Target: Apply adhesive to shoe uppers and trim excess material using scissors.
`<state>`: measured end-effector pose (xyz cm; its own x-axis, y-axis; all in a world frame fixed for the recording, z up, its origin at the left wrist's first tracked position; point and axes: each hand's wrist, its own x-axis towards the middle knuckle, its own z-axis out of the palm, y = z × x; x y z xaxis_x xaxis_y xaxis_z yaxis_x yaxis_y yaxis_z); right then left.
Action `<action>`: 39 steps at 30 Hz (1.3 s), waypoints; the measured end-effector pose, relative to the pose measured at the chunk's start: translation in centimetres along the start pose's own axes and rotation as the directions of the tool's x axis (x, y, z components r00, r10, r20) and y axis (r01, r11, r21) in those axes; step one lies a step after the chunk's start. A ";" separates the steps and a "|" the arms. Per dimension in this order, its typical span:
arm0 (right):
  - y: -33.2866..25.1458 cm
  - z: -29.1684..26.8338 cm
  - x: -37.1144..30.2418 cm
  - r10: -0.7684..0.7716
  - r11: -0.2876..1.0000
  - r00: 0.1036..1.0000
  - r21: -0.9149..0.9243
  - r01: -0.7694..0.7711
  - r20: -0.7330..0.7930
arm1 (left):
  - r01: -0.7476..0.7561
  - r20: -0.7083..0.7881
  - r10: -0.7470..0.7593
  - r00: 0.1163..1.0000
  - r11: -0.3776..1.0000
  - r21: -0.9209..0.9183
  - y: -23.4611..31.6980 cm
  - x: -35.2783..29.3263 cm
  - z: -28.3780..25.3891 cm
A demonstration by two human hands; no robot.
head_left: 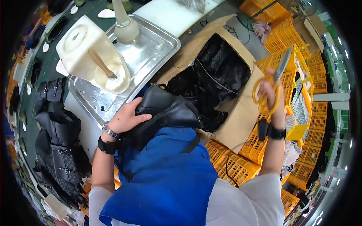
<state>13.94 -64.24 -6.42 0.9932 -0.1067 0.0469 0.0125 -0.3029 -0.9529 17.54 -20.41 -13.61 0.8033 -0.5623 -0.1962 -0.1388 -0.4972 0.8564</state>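
Observation:
My left hand (126,117) grips a black leather boot upper (169,107), its thumb over the near side and the other fingers partly hidden by the leather. The upper lies across my lap, over a blue apron (166,162). Raised at the right, away from the leather, my right hand (272,94) is closed on a pair of scissors (282,66). Their yellow handle loops are around my fingers and the metal blades point up.
A metal tray (143,69) holds a white cut-open jug (86,41) with a wooden-handled brush (101,64) and a squeeze bottle (126,28). Ahead stands a carton (245,49) of black leather pieces. Yellow crates (233,165) flank my right; black uppers (60,139) pile at left.

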 end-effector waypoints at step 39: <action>-0.5 11.9 -14.1 0.368 0.900 0.736 -0.018 -0.436 0.568 | -0.112 0.208 0.127 0.970 0.990 -0.084 0.6 0.0 1.3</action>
<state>1.32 -51.29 -10.14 0.8014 0.3481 -0.4865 -0.4240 -0.2430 -0.8724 16.70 -21.55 -13.69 0.6407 -0.7462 -0.1808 -0.1784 -0.3737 0.9102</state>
